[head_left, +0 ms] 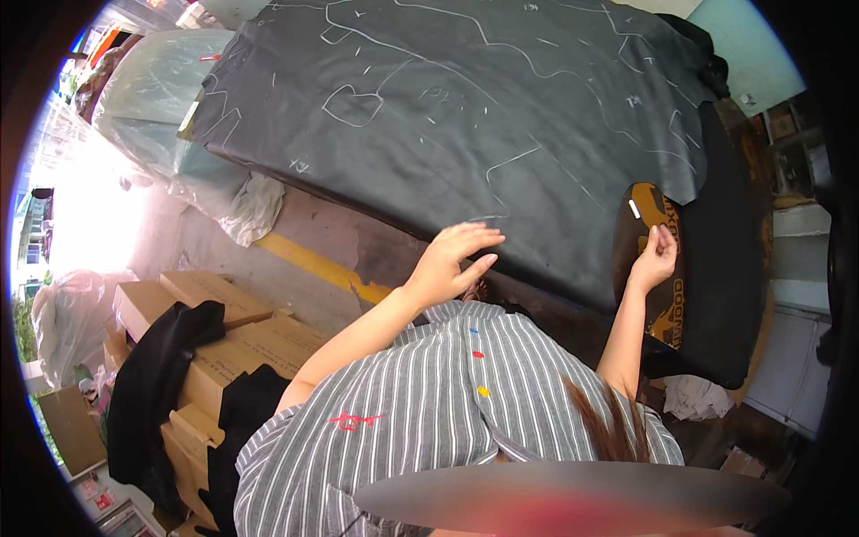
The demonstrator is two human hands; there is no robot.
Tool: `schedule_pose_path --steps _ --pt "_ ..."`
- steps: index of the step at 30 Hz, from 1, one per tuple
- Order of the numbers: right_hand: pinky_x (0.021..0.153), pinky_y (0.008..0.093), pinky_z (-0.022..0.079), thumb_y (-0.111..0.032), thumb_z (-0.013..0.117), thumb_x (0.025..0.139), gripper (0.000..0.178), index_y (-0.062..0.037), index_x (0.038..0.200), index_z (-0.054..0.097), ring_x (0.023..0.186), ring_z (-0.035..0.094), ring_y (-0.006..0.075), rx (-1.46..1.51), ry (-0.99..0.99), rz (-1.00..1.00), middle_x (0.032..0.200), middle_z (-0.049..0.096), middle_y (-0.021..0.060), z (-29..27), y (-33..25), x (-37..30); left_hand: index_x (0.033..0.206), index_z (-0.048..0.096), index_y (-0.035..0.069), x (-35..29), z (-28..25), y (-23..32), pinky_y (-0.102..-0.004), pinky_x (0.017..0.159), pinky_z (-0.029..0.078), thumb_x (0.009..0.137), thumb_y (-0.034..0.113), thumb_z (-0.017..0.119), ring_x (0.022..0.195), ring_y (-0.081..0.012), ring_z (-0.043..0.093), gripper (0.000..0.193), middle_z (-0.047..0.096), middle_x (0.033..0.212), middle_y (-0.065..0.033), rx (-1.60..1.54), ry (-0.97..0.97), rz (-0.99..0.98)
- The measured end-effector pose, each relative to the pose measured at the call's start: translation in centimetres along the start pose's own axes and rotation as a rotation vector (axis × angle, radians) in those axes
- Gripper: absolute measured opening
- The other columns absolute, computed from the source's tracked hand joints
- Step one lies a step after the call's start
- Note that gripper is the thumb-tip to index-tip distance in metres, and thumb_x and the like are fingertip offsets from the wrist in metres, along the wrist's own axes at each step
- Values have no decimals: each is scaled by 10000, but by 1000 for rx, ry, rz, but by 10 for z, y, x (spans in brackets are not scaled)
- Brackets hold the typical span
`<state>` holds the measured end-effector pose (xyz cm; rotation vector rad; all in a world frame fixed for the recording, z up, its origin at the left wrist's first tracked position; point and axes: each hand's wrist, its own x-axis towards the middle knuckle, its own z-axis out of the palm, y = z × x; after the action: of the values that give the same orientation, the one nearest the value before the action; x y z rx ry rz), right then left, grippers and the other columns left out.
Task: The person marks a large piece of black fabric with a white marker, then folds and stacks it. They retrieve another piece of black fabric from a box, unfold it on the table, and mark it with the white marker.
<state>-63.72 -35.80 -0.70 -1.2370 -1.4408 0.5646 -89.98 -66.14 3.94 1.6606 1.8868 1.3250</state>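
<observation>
A large sheet of black leather [403, 152] covers the table in front of me, marked with white lines and outlines. My left hand [456, 259] is at the sheet's near edge, its thumb and fingers apart and nothing in them. To the right, my right hand [658, 258] is above a black and orange-brown printed surface beside the leather. Its fingers are bent together in a pinch; whatever they hold, if anything, is hidden. A small white piece, like chalk [635, 208], lies just beyond those fingertips, apart from them.
Cardboard boxes [242, 353] stand at the lower left with black material [157, 394] draped over them. Clear plastic sheeting [152, 98] covers something at the far left. More black material [720, 268] lies along the right side. White crumpled cloth [696, 397] is at the lower right.
</observation>
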Motion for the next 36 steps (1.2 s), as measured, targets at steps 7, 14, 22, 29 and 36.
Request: schedule_pose_path --steps 7,14,22,29,36 --pt "503 221 368 -298 636 1007 316 1 938 714 517 491 48 1 -15 39 623 618 3 -44 -40 -49 1108 725 58 -8 4 13 -362 870 528 930 172 671 957 -258 685 219 733 1015 -99 -398 -48 -109" --pt "509 214 394 -226 659 995 236 -6 913 684 522 503 46 19 -35 101 596 589 -7 -110 -51 -75 1088 726 42 19 42 30 -368 876 528 945 199 651 982 -248 686 226 742 1035 -102 -388 -267 13" --pt "474 220 377 -279 570 1041 333 16 949 695 503 502 57 18 -35 382 565 584 19 -252 1 -98 1069 731 53 69 180 128 -381 864 533 918 224 681 958 -266 682 233 740 1025 -96 -428 -513 222" --pt "750 263 532 -392 466 1071 465 6 1272 598 860 650 116 564 -93 614 1028 678 85 -387 38 -58 1238 677 121 79 374 313 -540 1133 315 905 293 686 1407 -346 428 376 566 1433 -98 -538 -668 631" --pt "1223 470 208 -534 258 1062 733 -42 1592 134 1484 291 310 1238 -292 658 1635 192 214 -448 -4 21 1428 566 180 165 476 405 -624 1185 56 945 645 397 1498 -412 241 692 412 1566 -132 -73 -670 1071"
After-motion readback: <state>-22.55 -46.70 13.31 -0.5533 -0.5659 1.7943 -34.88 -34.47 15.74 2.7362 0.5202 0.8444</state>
